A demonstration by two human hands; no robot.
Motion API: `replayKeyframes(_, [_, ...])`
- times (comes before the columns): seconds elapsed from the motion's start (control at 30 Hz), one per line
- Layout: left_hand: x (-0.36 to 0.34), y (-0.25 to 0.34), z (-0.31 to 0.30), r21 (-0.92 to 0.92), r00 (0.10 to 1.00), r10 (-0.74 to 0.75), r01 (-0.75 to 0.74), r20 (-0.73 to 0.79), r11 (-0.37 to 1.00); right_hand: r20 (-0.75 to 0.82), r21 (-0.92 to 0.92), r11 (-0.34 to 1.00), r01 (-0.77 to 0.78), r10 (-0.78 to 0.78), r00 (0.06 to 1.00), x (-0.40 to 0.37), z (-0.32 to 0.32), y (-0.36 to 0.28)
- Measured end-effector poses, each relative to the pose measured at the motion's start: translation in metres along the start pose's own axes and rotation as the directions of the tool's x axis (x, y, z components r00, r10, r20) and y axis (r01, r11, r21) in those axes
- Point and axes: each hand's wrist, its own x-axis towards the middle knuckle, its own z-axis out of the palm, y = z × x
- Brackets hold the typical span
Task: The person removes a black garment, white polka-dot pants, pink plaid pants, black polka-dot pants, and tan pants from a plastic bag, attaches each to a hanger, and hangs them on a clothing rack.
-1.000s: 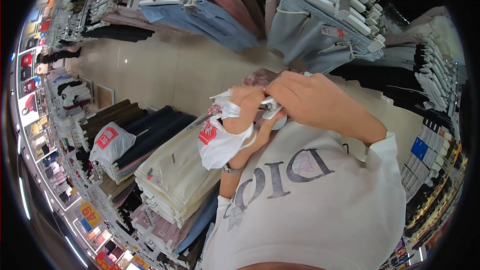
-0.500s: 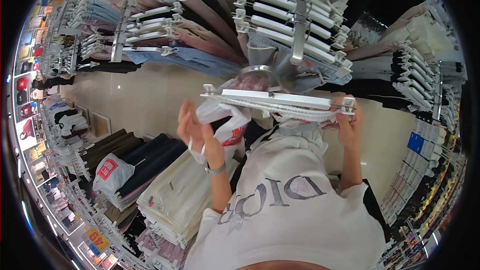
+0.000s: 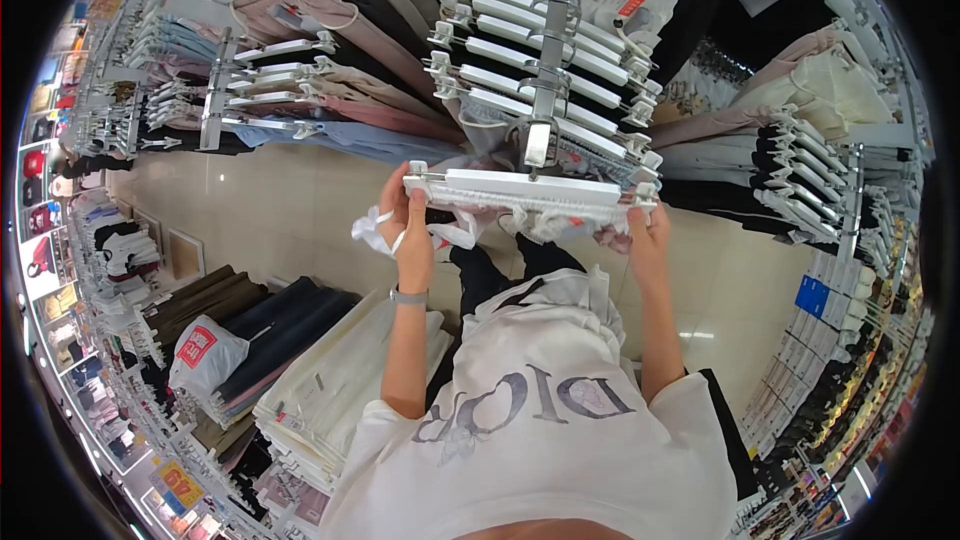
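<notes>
A white clip hanger (image 3: 530,183) is held level in front of me by its two ends. From it hangs a garment with a white gathered waistband (image 3: 530,212), its lower part mostly hidden. My left hand (image 3: 408,230) is closed on the left clip end, thumb in front. A white plastic bag (image 3: 372,232) with red print dangles by that hand. My right hand (image 3: 648,238) pinches the opposite end of the hanger and the fabric edge. Just beyond it, a metal rack arm (image 3: 540,140) carries several more clip hangers (image 3: 500,55) with clothes.
Racks of trousers (image 3: 370,145) stand at the far left, and more hung clothes (image 3: 800,175) at the right. Folded white garments (image 3: 320,390) and a filled plastic bag (image 3: 208,352) lie at my left. Boxed goods (image 3: 800,340) line the right side.
My left hand, previously open and apart from the hanger, now grips its left end. The hanger is now by the tip of the rack arm. The view has shifted slightly.
</notes>
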Motion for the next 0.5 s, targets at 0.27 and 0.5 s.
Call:
replayKeyframes(0.27, [0.011, 0.0, -0.008, -0.441, 0.998, 0.049, -0.034, 0.024, 0.897, -0.267, -0.551, 0.815, 0.18, -0.377, 0.887, 0.008, 0.01, 0.007])
replayKeyframes(0.5, [-0.012, 0.038, -0.046, -0.643, 0.959, -0.129, 0.265, 0.251, 0.719, 0.43, -0.39, 0.646, 0.656, -0.502, 0.751, -0.043, 0.107, -0.007])
